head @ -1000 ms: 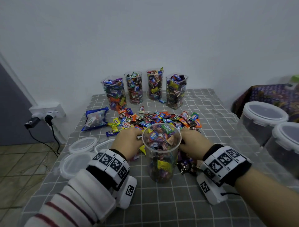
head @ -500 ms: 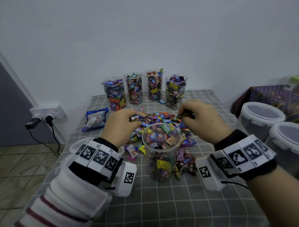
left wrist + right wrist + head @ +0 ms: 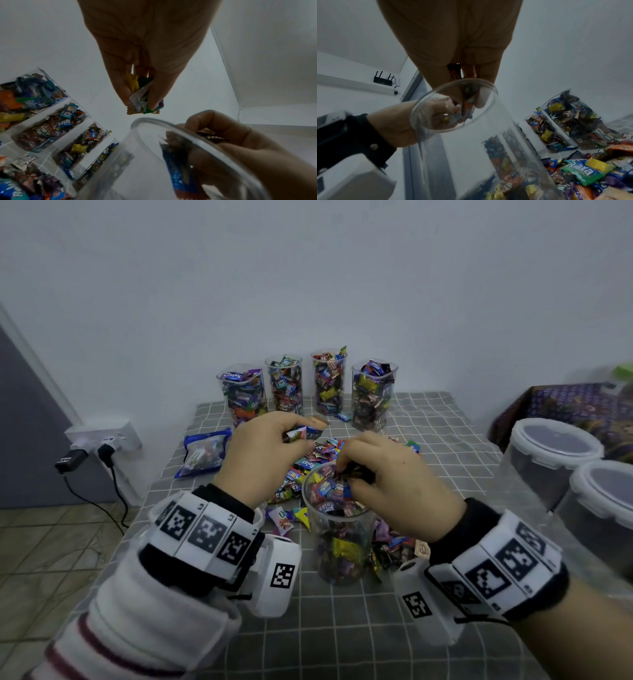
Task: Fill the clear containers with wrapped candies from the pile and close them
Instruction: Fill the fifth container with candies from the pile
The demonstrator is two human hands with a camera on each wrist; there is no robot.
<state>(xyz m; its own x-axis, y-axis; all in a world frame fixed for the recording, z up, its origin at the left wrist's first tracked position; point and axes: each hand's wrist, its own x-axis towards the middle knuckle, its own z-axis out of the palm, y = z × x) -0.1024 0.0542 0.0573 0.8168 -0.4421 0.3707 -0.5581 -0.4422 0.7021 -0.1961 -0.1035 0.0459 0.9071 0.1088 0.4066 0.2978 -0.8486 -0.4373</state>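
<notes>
head: down, over table [image 3: 428, 419] | wrists: close, upward, blurry | shared: container [image 3: 337, 529]

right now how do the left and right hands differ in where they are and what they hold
The left hand hangs above the loose candy pile, short of the near clear plastic container; the right hand has its fingertips at that container's mouth. The left pinches bright wrappers, the right mostly dark ones. Both grip several wrapped candies.
</notes>
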